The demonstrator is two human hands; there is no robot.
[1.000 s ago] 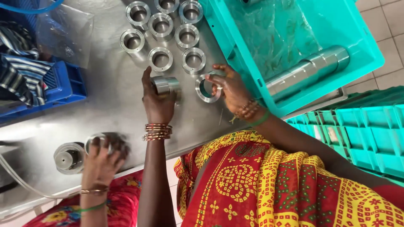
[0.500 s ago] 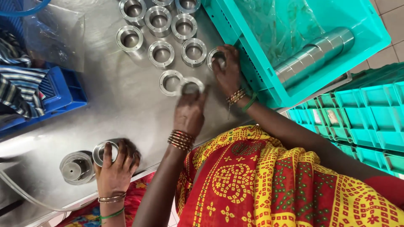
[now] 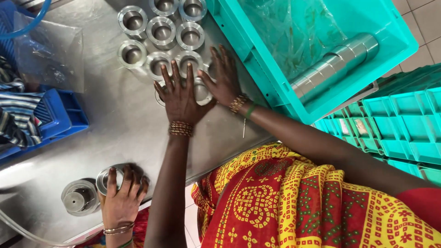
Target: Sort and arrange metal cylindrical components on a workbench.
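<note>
At the far left a blue crate [image 3: 59,115] holding striped cloth is seen, with a clear plastic bag [image 3: 50,55] lying just above it on the steel table [image 3: 115,133]. At the lower left a co-worker's hand [image 3: 121,197] is laid over a metal ring [image 3: 104,178], and a round metal part [image 3: 78,200] stands just beside it.

In the upper middle of the table a cluster of flanged metal rings [image 3: 161,32] is set out in rows, openings up. The left hand [image 3: 181,94] is spread flat, grip released, over the nearest rings. One ring [image 3: 203,94] is partly covered between the two hands. The right hand [image 3: 225,76] is laid flat beside it, fingers open, touching the rings next to the teal crate [image 3: 257,69].

That crate is lined with clear plastic film [image 3: 294,32], and a row of rings stacked end to end [image 3: 335,62] is laid in it. At the far right, empty teal crates [image 3: 404,124] are stacked, with small pale label cards [image 3: 363,126] tucked inside.
</note>
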